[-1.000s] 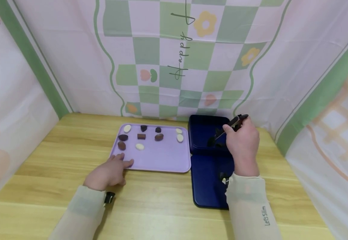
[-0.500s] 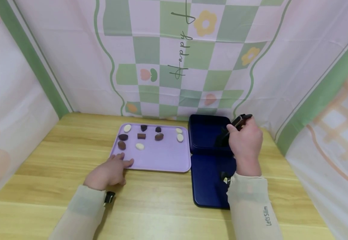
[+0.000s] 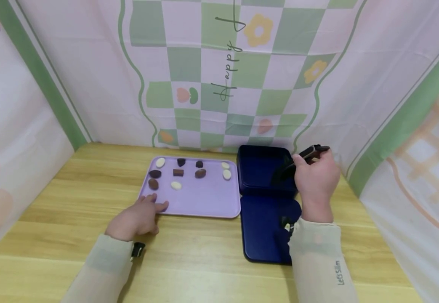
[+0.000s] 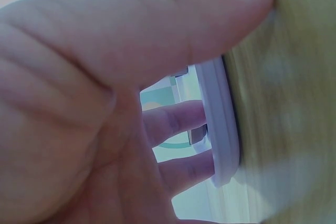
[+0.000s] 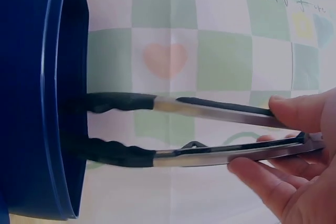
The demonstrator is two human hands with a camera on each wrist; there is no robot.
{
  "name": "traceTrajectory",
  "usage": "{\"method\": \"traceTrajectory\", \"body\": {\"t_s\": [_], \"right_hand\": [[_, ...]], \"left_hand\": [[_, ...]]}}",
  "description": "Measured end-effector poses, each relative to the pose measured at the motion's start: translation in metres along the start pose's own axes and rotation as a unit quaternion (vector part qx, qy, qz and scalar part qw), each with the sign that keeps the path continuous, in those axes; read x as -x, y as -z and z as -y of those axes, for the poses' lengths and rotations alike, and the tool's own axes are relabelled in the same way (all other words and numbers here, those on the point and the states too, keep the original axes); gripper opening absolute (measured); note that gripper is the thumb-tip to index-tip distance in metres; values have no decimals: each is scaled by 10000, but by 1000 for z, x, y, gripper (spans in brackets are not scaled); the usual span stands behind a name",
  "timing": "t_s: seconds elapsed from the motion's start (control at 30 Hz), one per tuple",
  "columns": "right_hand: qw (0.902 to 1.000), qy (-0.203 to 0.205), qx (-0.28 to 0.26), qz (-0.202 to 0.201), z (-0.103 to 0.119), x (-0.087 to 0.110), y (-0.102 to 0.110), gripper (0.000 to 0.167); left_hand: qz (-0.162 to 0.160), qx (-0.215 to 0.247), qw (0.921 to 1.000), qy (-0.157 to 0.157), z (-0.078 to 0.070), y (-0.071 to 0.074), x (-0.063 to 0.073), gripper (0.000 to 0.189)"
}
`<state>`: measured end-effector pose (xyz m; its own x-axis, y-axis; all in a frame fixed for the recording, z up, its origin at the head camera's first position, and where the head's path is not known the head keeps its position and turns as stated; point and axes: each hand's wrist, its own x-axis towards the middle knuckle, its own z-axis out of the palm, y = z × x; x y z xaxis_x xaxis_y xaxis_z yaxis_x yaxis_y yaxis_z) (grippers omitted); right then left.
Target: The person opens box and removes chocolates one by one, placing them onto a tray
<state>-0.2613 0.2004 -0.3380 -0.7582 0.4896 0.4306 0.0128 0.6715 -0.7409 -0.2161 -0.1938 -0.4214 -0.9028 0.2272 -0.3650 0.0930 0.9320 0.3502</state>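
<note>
My right hand grips a pair of tongs with metal arms and black tips. In the right wrist view the arms stand apart, and the tips reach into the deep navy box. Whatever may lie between the tips is hidden in its dark inside. Over the near left corner of a lilac tray rests my left hand. Its fingers touch the tray's edge, while the thumb stretches out in the left wrist view. Several chocolates lie on the tray, among them a brown rectangular one and a white oval one.
A shallow navy lid or tray lies just in front of the box, partly covered by my right sleeve. Both stand right beside the lilac tray on the wooden table. Printed cloth hangs behind and at both sides.
My right hand has shifted to the right with the tongs, whose tips have moved toward the box's right side. My left hand and the chocolates on the tray have stayed put.
</note>
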Motion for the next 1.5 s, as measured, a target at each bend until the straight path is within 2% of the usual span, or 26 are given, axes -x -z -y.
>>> {"method": "traceTrajectory", "body": {"t_s": [0.27, 0.43, 0.53, 0.6, 0.7, 0.83, 0.9, 1.0, 1.13, 1.3, 1.4, 1.5], "right_hand": [[9969, -460, -521, -370, 1, -1, 4, 35], [9955, -344, -662, -583, 2, 0, 5, 32], [9913, -367, -1090, -643, 3, 0, 5, 29], [9844, -486, -1559, -653, 3, -1, 5, 28], [9604, -749, -2613, -620, 3, -3, 6, 27], [9119, -1000, -3933, -611, 5, -6, 6, 29], [8921, -1030, -4359, -594, 5, -5, 5, 30], [8741, -1081, -4702, -556, 7, -4, 3, 31], [8666, -1138, -4845, -373, 9, -2, -2, 32], [8529, -1258, -5066, 70, 11, 4, -16, 31], [8559, -1242, -5002, 438, 15, 11, -28, 31], [8691, -1160, -4741, 798, 19, 20, -40, 32]], "left_hand": [[-7, -1, 10000, 48, -1, -1, 2, 76], [-15, -12, 10000, 7, -1, 0, 2, 76], [-19, -25, 10000, -21, -1, 0, 2, 76], [-14, -23, 10000, -15, -1, 0, 2, 76], [-2, 10, 10000, 21, -1, -1, 2, 75], [9, 14, 10000, 21, 0, -1, 2, 75], [7, -6, 10000, 9, 0, -2, 2, 74], [-4, -36, 10000, -12, 0, -2, 1, 74], [-21, -54, 10000, -42, 1, -2, 1, 74], [-35, -76, 9999, -87, 2, -2, 1, 75], [-43, -69, 9999, -97, 1, -1, 1, 76], [-27, -48, 10000, -62, 0, -1, 1, 76]]}}
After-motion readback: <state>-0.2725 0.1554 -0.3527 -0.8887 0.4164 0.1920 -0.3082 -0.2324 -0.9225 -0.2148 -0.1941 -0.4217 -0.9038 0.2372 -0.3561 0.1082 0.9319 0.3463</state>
